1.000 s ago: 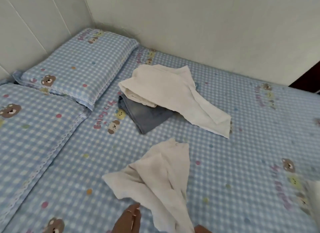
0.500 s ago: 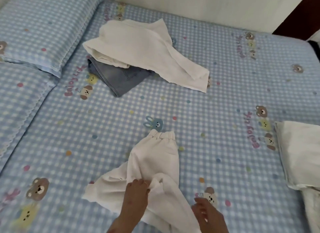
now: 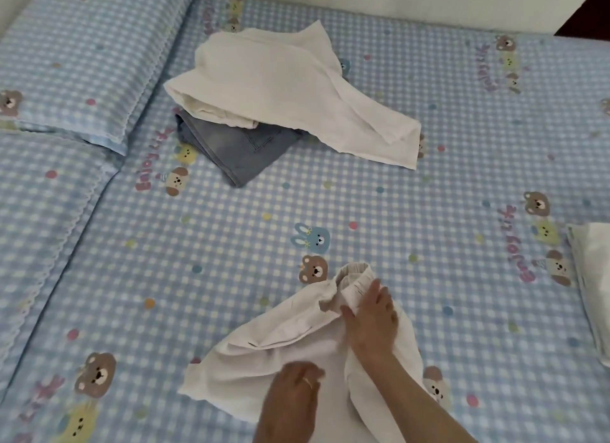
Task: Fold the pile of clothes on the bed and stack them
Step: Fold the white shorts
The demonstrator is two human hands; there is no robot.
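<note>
Crumpled white trousers (image 3: 264, 353) with an elastic waistband lie on the blue checked bed sheet (image 3: 412, 211) near the front edge. My right hand (image 3: 371, 314) rests flat on them just below the waistband, fingers spread. Lower down, my left hand (image 3: 292, 399) is blurred, with its fingers curled into the cloth of one leg. At the back lies the pile: a loose white garment (image 3: 284, 79) draped over a folded grey-blue denim piece (image 3: 237, 145).
Two pillows (image 3: 82, 56) in the same checked cover lie along the left side. A folded white cloth (image 3: 591, 284) sits at the right edge of the bed. A pale wall runs behind the bed.
The view has tipped down and closer to the bed. My right hand has moved up from the trouser leg to just below the waistband. My left hand has slid lower and to the right on the cloth.
</note>
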